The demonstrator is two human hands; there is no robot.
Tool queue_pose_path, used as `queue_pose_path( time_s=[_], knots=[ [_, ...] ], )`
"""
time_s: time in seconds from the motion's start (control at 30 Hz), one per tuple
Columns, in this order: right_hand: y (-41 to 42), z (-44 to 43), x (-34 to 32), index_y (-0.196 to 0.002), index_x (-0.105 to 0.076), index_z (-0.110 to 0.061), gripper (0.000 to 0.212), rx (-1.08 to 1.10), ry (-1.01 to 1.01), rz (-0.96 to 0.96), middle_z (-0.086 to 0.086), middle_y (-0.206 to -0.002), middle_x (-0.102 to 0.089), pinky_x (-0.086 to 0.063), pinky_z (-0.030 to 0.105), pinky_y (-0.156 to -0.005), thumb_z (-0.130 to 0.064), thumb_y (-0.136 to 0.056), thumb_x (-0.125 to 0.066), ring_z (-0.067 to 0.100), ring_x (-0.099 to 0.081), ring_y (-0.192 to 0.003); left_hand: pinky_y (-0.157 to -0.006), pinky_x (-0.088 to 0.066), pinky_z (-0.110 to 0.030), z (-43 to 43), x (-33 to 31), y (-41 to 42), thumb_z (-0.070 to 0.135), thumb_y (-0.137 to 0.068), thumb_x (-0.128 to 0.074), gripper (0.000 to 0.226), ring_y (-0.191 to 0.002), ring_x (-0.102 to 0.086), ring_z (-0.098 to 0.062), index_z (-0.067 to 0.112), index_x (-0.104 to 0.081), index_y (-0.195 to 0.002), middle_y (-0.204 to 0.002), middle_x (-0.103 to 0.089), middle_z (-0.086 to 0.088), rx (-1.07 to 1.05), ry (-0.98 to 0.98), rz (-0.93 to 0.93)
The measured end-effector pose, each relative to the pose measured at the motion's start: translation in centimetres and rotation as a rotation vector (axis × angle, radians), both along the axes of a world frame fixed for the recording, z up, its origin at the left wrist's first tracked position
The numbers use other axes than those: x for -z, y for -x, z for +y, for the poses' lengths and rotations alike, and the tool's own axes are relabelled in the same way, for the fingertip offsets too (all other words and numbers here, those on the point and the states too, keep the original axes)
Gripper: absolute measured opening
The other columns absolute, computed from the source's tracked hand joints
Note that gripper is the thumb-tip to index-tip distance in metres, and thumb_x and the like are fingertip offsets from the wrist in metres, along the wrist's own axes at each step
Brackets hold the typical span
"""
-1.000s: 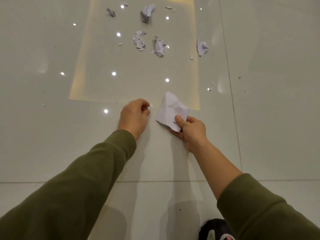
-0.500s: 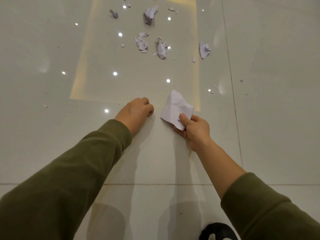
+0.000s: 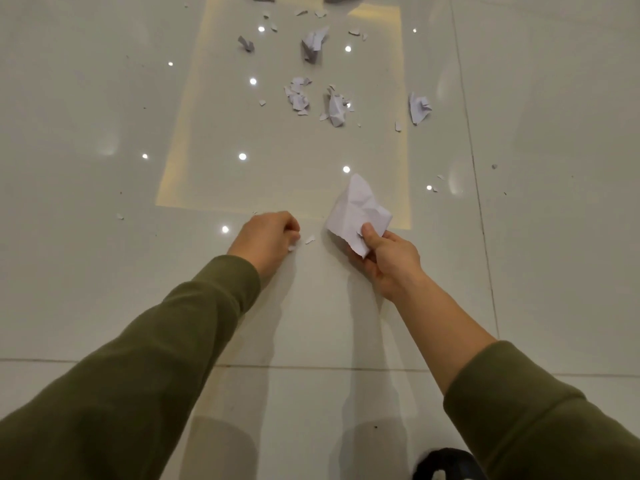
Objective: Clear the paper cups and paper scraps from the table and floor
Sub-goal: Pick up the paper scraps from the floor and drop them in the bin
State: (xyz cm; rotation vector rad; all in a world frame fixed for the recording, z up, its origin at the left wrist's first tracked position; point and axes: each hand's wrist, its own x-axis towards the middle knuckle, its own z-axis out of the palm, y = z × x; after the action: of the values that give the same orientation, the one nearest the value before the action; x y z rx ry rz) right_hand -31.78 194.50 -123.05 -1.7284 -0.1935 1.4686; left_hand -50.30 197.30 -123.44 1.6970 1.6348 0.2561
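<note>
I am low over a glossy pale tiled floor. My right hand grips a crumpled white paper sheet by its lower edge, thumb on top, and holds it just above the floor. My left hand rests knuckles-up on the floor to its left, fingers curled, with a tiny white scrap pinched at the fingertips. Another small scrap lies loose on the tile between the two hands.
Farther ahead lie several torn and crumpled paper pieces: a shredded cluster, a crumpled bit, one at the right and more beyond. Single flecks lie at the left and right. A black object sits at the bottom edge.
The view and both hands have shifted slightly forward. My left hand's fingers have worked at the floor, and a small scrap beside them has come into sight. My right hand keeps its hold on the sheet.
</note>
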Motion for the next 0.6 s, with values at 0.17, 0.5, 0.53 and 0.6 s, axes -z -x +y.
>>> queue_pose_path(
  time_s=[0.17,0.5,0.53,0.6],
  knots=[
    [-0.6,-0.3,0.0,-0.084,-0.064,-0.011,0.005,0.032,0.005,0.006,0.004,-0.089,-0.069,-0.055,0.024,-0.061,-0.014,-0.088,-0.064,0.016,-0.067,-0.076,-0.081,-0.045,-0.032,-0.4,0.3,-1.7,0.018,-0.096,-0.045,0.022,-0.090,-0.055,-0.026,0.005,-0.057,-0.110,-0.101,-0.060,-0.012,0.103,-0.109,0.194],
    [-1.0,-0.5,-0.2,-0.084,-0.063,-0.011,0.004,0.014,-0.006,-0.032,0.005,-0.091,-0.069,-0.055,0.031,-0.076,-0.014,-0.087,-0.064,0.019,-0.066,-0.080,-0.074,-0.034,-0.026,-0.8,0.0,-2.3,0.015,-0.097,-0.042,0.012,-0.083,-0.048,-0.019,0.011,-0.053,-0.094,-0.094,-0.052,-0.005,-0.078,-0.053,0.076],
    [-1.1,-0.5,-0.2,-0.084,-0.063,-0.012,0.004,0.013,-0.011,-0.034,0.006,-0.093,-0.068,-0.054,0.033,-0.079,-0.014,-0.088,-0.064,0.020,-0.065,-0.082,-0.074,-0.034,-0.026,-0.7,-0.1,-2.4,0.018,-0.097,-0.042,0.013,-0.083,-0.049,-0.019,0.012,-0.054,-0.093,-0.093,-0.052,-0.004,-0.096,-0.045,0.042],
    [-0.9,-0.4,-0.1,-0.084,-0.063,-0.012,0.005,-0.009,-0.013,-0.060,0.007,-0.095,-0.068,-0.054,0.035,-0.084,-0.016,-0.088,-0.064,0.022,-0.065,-0.086,-0.074,-0.035,-0.026,-0.7,0.0,-2.7,0.020,-0.097,-0.043,0.015,-0.084,-0.051,-0.019,0.014,-0.056,-0.093,-0.092,-0.053,-0.002,-0.068,-0.052,0.041]
  ],
)
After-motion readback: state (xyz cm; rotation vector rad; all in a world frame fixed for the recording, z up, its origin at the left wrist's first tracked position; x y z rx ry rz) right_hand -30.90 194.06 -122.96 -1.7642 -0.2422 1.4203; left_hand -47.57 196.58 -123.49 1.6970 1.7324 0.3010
